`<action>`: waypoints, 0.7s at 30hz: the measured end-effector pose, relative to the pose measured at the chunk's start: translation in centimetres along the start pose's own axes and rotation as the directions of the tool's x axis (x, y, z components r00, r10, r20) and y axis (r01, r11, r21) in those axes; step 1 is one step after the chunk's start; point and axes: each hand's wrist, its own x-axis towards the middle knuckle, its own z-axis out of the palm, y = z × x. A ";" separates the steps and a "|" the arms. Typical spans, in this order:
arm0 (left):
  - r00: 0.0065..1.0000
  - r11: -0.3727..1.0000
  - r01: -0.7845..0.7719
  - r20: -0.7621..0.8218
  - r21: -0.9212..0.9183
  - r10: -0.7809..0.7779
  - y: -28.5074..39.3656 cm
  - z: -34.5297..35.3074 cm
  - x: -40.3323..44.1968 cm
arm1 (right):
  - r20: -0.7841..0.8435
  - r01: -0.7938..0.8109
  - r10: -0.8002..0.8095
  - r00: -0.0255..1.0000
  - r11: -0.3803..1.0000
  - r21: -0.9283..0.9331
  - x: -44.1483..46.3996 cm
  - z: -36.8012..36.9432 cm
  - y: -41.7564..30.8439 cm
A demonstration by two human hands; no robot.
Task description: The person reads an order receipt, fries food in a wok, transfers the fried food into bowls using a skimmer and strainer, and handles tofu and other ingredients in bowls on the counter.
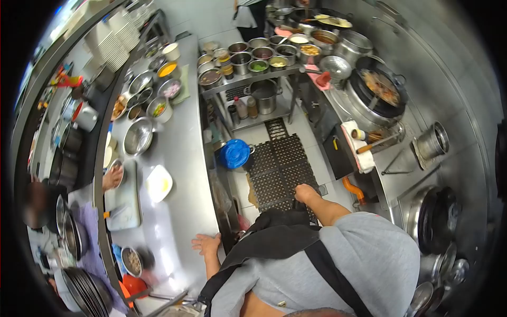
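My left hand (206, 244) lies on the edge of the steel counter (182, 216) with its fingers spread, holding nothing. A white dish (159, 183) with something yellow in it stands further up the counter. My right hand (305, 194) is closed in front of my black apron (280, 219), above the black rubber mat (280, 164). What it holds, if anything, is hidden. Left of the dish are a white cutting board (132, 198) with a knife on it and a metal bowl (138, 136).
Another person's hand (111, 178) reaches through the shelf on the left. A wok (377, 87) holding food sits on the right-hand stove. Several pots of ingredients crowd the back shelf (248, 82). A blue-lidded bucket (235, 154) stands on the floor. Another person is at the far end.
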 end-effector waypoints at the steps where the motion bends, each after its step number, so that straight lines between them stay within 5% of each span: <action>1: 1.000 1.000 -0.013 0.008 0.017 0.013 -0.2 0.3 0.6 | 0.001 0.029 -0.029 1.000 1.000 -0.008 0.1 0.2 0.0; 4: 0.999 0.999 -0.037 -0.023 -0.001 0.037 -0.7 1.2 1.8 | -0.227 0.302 -0.307 0.924 0.952 -0.056 2.5 4.4 2.8; 9: 0.999 0.998 0.016 -0.035 -0.056 -0.017 -0.4 -0.9 -0.1 | -0.205 0.506 -0.515 0.832 0.857 -0.098 3.8 3.7 2.9; 12: 0.992 0.993 0.033 -0.116 -0.115 -0.046 -1.1 0.0 -0.5 | -0.034 0.545 -0.552 0.833 0.830 -0.120 4.9 1.6 2.3; 14: 0.985 0.995 0.002 -0.174 -0.098 -0.019 -0.8 0.2 -1.2 | 0.035 0.333 -0.331 0.943 0.942 -0.036 2.9 -1.0 0.6; 21: 0.950 0.972 -0.051 -0.312 -0.230 -0.024 -1.8 1.8 -1.5 | 0.074 0.407 -0.401 0.913 0.907 -0.105 7.5 -4.0 6.4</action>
